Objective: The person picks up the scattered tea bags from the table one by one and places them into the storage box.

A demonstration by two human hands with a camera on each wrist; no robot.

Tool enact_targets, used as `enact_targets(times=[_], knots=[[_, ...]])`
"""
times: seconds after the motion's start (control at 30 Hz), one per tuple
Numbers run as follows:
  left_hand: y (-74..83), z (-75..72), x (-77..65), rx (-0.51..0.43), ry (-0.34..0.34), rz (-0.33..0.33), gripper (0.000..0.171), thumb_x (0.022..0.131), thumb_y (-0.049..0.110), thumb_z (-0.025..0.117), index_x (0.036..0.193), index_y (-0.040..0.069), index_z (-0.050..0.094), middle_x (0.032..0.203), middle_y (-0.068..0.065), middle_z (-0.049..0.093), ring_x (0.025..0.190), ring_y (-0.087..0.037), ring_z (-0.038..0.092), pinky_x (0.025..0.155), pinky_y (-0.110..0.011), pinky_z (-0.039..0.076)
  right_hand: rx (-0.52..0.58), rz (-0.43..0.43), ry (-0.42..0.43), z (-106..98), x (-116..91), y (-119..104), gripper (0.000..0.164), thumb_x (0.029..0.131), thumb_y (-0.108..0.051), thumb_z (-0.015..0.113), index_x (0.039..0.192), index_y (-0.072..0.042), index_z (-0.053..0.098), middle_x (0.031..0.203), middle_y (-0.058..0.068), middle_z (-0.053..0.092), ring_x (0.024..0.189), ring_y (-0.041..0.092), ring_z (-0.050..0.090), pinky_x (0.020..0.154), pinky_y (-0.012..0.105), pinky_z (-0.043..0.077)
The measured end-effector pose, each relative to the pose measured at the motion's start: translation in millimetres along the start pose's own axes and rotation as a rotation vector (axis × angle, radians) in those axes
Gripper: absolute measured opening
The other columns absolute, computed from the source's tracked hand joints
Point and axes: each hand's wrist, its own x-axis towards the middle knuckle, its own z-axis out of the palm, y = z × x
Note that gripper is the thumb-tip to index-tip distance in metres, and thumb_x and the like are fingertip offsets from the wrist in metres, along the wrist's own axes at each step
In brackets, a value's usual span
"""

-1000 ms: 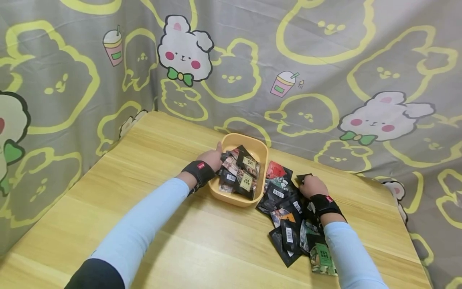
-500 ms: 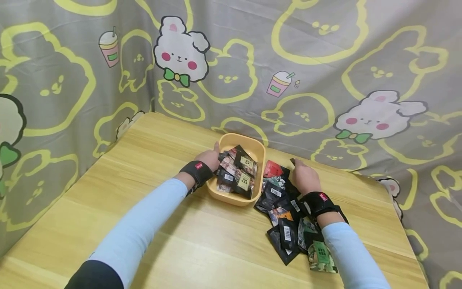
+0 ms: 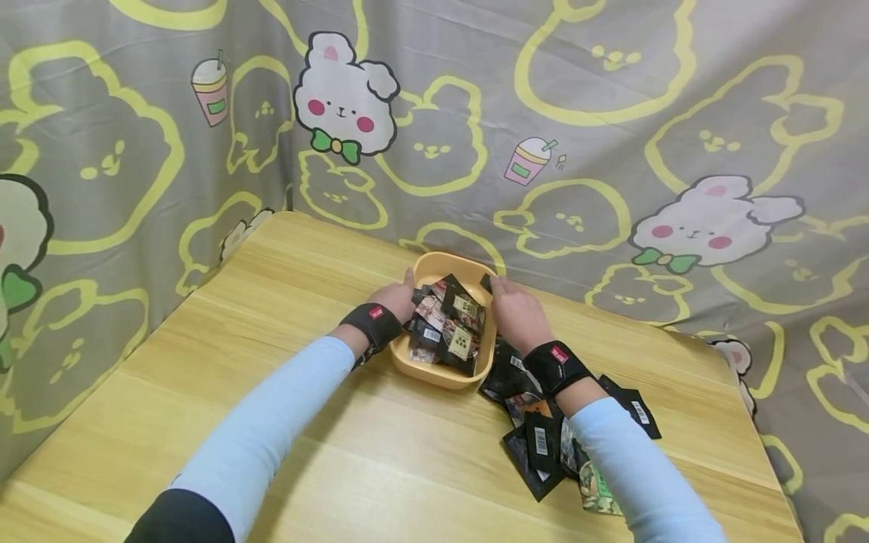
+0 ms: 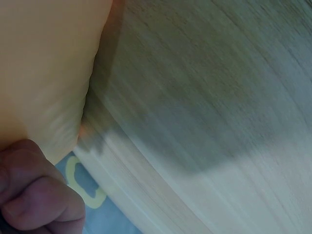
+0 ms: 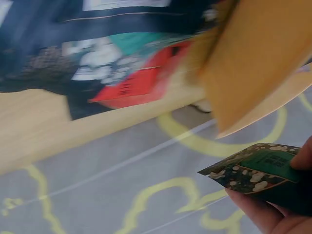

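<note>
My left hand (image 3: 397, 300) grips the left rim of a yellow plastic tub (image 3: 434, 375). In the left wrist view its curled fingers (image 4: 46, 200) lie against the tub's outer wall. Several black sachets (image 3: 460, 343) with printed pictures and pale labels lie jumbled inside. At the tub's right rim, my right hand (image 3: 519, 317) pinches one more sachet (image 5: 261, 168) between thumb and fingers. That sachet has a green label and a picture of pale pieces; in the head view only its dark corner shows beyond the fingers.
To the right of the tub lies a loose pile of sachets (image 3: 541, 441) on the wooden table (image 3: 339, 460), partly covered by my right forearm. Two black sachets (image 3: 634, 407) lie right of that forearm. A grey patterned curtain (image 3: 434, 166) hangs behind the table.
My right hand has moved left from over the pile to the tub's right rim, carrying the sachet. The left hand keeps its place on the tub.
</note>
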Motion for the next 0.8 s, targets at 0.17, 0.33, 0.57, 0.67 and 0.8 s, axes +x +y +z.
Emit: enact_targets(times=[0.17, 0.33, 0.57, 0.67, 0.8], knots=[[0.2, -0.9, -1.6, -0.014, -0.001, 0.000, 0.070, 0.094, 0.013, 0.046, 0.150, 0.000, 0.005, 0.072, -0.008, 0.060, 0.059, -0.019, 0.054, 0.051, -0.026, 0.038, -0.046, -0.065, 0.015, 1, 13, -19, 0.038, 0.089, 0.001, 0.053, 0.126, 0.009, 0.053, 0.125, 0.023, 0.058, 0.116, 0.033, 0.057, 0.091, 0.040, 0.049], [0.2, -0.6, -4.0, -0.003, 0.001, 0.010, 0.071, 0.094, 0.013, 0.046, 0.150, 0.000, 0.004, 0.073, -0.008, 0.061, 0.059, -0.020, 0.054, 0.051, -0.027, 0.039, 0.027, -0.090, -0.085, 1, 22, -33, 0.049, 0.091, -0.015, 0.057, 0.135, 0.004, 0.046, 0.135, 0.023, 0.049, 0.125, 0.034, 0.049, 0.099, 0.046, 0.042], [1.4, 1.5, -5.1, -0.019, 0.000, 0.035, 0.069, 0.094, 0.012, 0.044, 0.149, -0.001, 0.004, 0.088, -0.014, 0.066, 0.069, -0.023, 0.060, 0.058, -0.030, 0.045, 0.144, -0.039, -0.279, -3, 11, -33, 0.075, 0.090, -0.056, 0.048, 0.145, -0.007, 0.033, 0.150, 0.019, 0.030, 0.139, 0.033, 0.029, 0.109, 0.058, 0.023], [-0.4, 0.5, -5.1, -0.033, 0.009, 0.043, 0.069, 0.094, 0.012, 0.044, 0.149, -0.001, 0.005, 0.089, -0.015, 0.066, 0.069, -0.023, 0.060, 0.059, -0.030, 0.045, 0.157, 0.003, -0.283, -8, 1, -25, 0.072, 0.093, -0.054, 0.044, 0.146, -0.007, 0.032, 0.150, 0.018, 0.030, 0.139, 0.033, 0.030, 0.109, 0.059, 0.023], [-3.8, -2.4, -5.8, -0.044, 0.010, 0.035, 0.070, 0.094, 0.012, 0.044, 0.149, 0.000, 0.004, 0.095, -0.016, 0.066, 0.072, -0.024, 0.060, 0.061, -0.030, 0.046, 0.195, 0.080, -0.279, -14, -15, -6, 0.071, 0.093, -0.050, 0.046, 0.145, -0.004, 0.031, 0.149, 0.021, 0.030, 0.136, 0.037, 0.032, 0.108, 0.060, 0.022]])
